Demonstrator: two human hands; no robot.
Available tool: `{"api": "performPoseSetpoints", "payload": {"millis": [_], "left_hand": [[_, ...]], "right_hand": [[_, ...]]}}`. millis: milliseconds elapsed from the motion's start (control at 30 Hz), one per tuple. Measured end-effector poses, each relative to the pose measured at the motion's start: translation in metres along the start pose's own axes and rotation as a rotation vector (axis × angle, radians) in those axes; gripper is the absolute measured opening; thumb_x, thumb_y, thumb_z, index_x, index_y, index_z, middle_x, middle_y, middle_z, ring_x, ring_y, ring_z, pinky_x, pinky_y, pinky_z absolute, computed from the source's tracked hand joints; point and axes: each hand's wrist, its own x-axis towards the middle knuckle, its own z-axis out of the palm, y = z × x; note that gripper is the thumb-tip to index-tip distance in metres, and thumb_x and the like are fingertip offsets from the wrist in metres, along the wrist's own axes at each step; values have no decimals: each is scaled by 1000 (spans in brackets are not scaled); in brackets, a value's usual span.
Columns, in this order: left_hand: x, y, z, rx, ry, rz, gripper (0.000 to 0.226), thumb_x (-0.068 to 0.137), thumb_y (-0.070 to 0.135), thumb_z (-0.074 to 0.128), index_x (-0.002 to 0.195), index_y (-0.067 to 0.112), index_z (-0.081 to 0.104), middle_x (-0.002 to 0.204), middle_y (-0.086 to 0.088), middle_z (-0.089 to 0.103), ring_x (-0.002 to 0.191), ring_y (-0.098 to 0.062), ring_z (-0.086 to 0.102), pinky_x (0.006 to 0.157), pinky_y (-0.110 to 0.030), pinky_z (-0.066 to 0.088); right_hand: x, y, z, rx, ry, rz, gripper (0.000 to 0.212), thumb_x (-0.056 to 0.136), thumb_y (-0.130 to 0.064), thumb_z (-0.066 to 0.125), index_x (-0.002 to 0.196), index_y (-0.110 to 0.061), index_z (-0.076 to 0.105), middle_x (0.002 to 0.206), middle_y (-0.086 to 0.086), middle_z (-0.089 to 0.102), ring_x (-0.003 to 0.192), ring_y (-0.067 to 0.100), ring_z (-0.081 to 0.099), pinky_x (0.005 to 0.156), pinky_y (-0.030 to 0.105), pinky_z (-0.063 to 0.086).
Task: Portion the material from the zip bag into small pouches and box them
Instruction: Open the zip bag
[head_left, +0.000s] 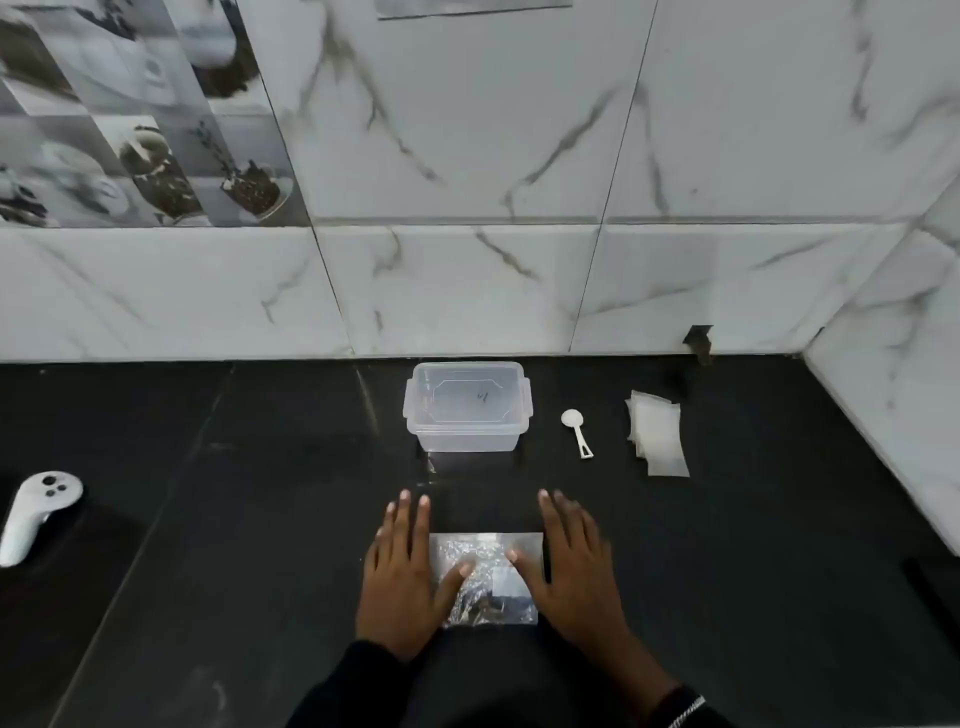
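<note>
Zip bag (488, 577) lies flat between left hand (400, 587) and right hand (576, 577), grip wide, thumbs resting on it.

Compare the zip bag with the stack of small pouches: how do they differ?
The zip bag holds crinkly material and dark bits; the small pouches look flat and empty. The zip bag lies between the left hand and right hand, thumbs on it; the pouches sit untouched, right of the spoon. Both lie flat on the black counter.

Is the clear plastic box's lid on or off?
On: the lid sits flat across the clear plastic box, side latches at its edges.
</note>
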Motion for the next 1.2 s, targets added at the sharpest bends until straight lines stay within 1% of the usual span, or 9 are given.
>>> {"api": "performPoseSetpoints", "payload": {"millis": [100, 167, 267, 367, 433, 467, 733, 867, 1200], "left_hand": [[-10, -10, 6, -254, 50, -294, 81, 80, 71, 57, 137, 15, 41, 131, -6, 48, 119, -25, 50, 95, -39, 48], [-10, -11, 3, -504, 11, -475, 59, 75, 68, 65, 102, 17, 55, 99, 2, 60, 92, -18, 61, 81, -34, 52], [-1, -13, 0, -702, -80, -577, 54, 75, 61, 71, 63, 12, 50, 59, 4, 58, 58, -12, 55, 64, -36, 51], [9, -17, 5, -998, -152, -546, 44, 80, 39, 78, 65, 3, 57, 64, -3, 66, 64, -20, 61, 64, -38, 52], [15, -13, -2, -1164, -190, -473, 8, 84, 7, 74, 89, 2, 69, 86, -11, 77, 82, -31, 72, 77, -42, 58], [18, -10, -10, -1202, -198, -446, 19, 84, -2, 70, 101, 4, 70, 94, -14, 77, 89, -33, 73, 82, -43, 59], [34, 4, -34, -1407, -177, -371, 14, 86, 0, 65, 96, -5, 74, 100, -26, 73, 90, -31, 69, 79, -36, 55], [38, 11, -53, -1425, -161, -263, 17, 87, -3, 64, 102, -7, 70, 102, -24, 74, 92, -30, 71, 78, -35, 58], [35, 27, -90, -1339, -9, -137, 10, 89, -2, 63, 89, -10, 69, 74, -12, 74, 68, -14, 69, 60, -20, 54]], "right_hand": [[-11, 4, 11, 169, 13, 169, 47, 86, -71, 51, 104, -28, 58, 108, -9, 55, 101, 12, 52, 88, 29, 50], [-11, 5, 17, 328, -73, 347, 54, 79, -77, 53, 68, -25, 49, 75, -10, 53, 71, 8, 54, 69, 31, 50], [-4, -1, 16, 546, -145, 478, 66, 76, -73, 62, 50, -19, 35, 46, -7, 41, 46, 5, 41, 56, 33, 43], [3, 2, 21, 776, -153, 527, 65, 74, -75, 65, 51, -19, 44, 49, 10, 49, 50, 13, 50, 55, 37, 45], [7, 8, 23, 841, -160, 528, 63, 78, -71, 65, 56, -14, 51, 62, 21, 59, 57, 17, 58, 61, 48, 54], [8, 8, 18, 841, -150, 506, 61, 80, -66, 67, 58, -11, 53, 64, 17, 62, 60, 16, 61, 65, 49, 55], [19, -10, -27, 1271, -108, 502, 45, 72, -43, 83, 92, -3, 73, 92, 21, 75, 81, 27, 72, 71, 33, 57], [31, -13, -45, 1550, -117, 473, 53, 77, 1, 73, 126, -14, 57, 106, 27, 72, 95, 35, 70, 85, 44, 59], [35, -9, -74, 1281, -54, 307, 25, 85, 0, 71, 109, -5, 72, 94, 18, 77, 88, 28, 74, 74, 31, 60]]}}
